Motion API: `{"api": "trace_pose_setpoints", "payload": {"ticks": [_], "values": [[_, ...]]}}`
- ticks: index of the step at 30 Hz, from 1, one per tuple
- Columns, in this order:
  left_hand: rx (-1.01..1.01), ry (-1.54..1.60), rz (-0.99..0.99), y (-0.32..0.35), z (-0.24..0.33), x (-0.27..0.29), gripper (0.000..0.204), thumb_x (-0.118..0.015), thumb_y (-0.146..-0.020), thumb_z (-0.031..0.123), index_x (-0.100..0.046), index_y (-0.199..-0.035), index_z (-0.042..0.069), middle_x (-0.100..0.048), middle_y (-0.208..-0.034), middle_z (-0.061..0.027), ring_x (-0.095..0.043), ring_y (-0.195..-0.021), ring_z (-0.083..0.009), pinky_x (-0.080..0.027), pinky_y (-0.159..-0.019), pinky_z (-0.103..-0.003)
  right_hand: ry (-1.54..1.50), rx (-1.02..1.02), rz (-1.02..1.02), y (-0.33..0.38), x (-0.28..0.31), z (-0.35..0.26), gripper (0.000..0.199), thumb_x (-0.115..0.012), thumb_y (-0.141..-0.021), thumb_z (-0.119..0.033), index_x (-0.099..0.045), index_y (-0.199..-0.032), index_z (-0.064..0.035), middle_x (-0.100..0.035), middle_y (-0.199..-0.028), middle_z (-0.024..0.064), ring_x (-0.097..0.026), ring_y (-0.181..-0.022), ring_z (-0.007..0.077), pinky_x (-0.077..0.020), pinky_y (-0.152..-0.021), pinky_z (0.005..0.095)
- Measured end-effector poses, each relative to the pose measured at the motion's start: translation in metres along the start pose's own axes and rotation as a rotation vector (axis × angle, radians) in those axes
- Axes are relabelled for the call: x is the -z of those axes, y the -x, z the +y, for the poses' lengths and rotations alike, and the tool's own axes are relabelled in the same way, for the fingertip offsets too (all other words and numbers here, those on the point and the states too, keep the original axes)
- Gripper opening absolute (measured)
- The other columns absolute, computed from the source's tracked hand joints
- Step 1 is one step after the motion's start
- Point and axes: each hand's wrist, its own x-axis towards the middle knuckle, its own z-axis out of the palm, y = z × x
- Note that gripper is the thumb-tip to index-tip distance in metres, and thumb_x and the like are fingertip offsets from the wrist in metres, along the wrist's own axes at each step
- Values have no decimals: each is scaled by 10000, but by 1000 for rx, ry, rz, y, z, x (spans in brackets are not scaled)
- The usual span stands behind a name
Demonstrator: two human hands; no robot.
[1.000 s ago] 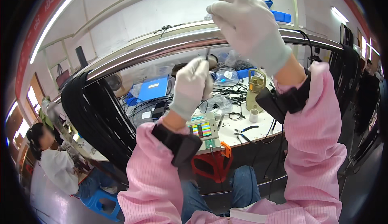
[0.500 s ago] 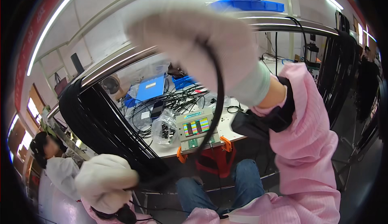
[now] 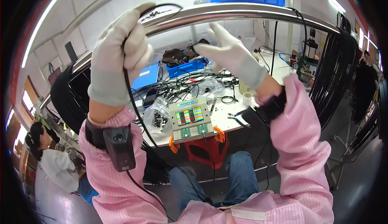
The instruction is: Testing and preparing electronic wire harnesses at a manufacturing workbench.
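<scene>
My left hand (image 3: pixel 125 48), in a white knit glove, is raised at the left part of the shiny metal rail (image 3: pixel 234 14). Its fingers are curled around a black cable (image 3: pixel 129 90). One length of the cable hangs down past the wrist toward the bench's front edge, and another arches over the rail. My right hand (image 3: pixel 232 50), gloved too, is just below and behind the rail with fingers stretched apart and nothing in it. Below both hands sits a grey test box (image 3: pixel 190 118) with a coloured striped screen, held by orange clamps (image 3: pixel 219 134) at the bench edge.
Bundles of black cables (image 3: pixel 317 68) hang at both ends of the rail. On the white bench (image 3: pixel 230 129) lie tangled cables, a clear bag of small black parts (image 3: pixel 157 119), a blue bin (image 3: pixel 188 68) and pliers (image 3: pixel 239 119). A red stool (image 3: pixel 206 153) stands beneath. Another person sits at far left.
My left hand has risen from the lower left to the rail and now grips the cable. My right hand has dropped below the rail and let go of the cable.
</scene>
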Motion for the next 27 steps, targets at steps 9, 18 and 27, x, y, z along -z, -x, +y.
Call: {"api": "trace_pose_setpoints", "payload": {"ticks": [9, 18, 27], "values": [[147, -423, 94, 97, -66, 33, 259, -382, -937, 152, -514, -1043, -44, -377, -496, 20, -349, -361, -68, -273, -358, -201, 31, -68, -401, 58, 0, 66, 302, -494, -879, -237, -546, -666, -29, -509, -515, 37, -425, -371, 75, -359, -396, 226], [805, -152, 280, 294, -228, 40, 253, -380, -936, 174, -520, -959, -36, -486, -547, -47, -478, -467, -125, -429, -483, -245, -242, -1156, -142, 201, -48, 204, 384, -479, -891, -379, -582, -758, -34, -413, -445, -3, -333, -317, 77, -260, -309, 226], [917, -10, 360, 346, -240, 19, 261, -385, -938, 170, -524, -961, -50, -494, -555, -61, -482, -481, -130, -433, -509, -245, -313, -1209, 184, 184, -100, 221, 365, -591, -835, -348, -611, -690, -14, -406, -416, -10, -364, -313, 75, -272, -309, 217]]}}
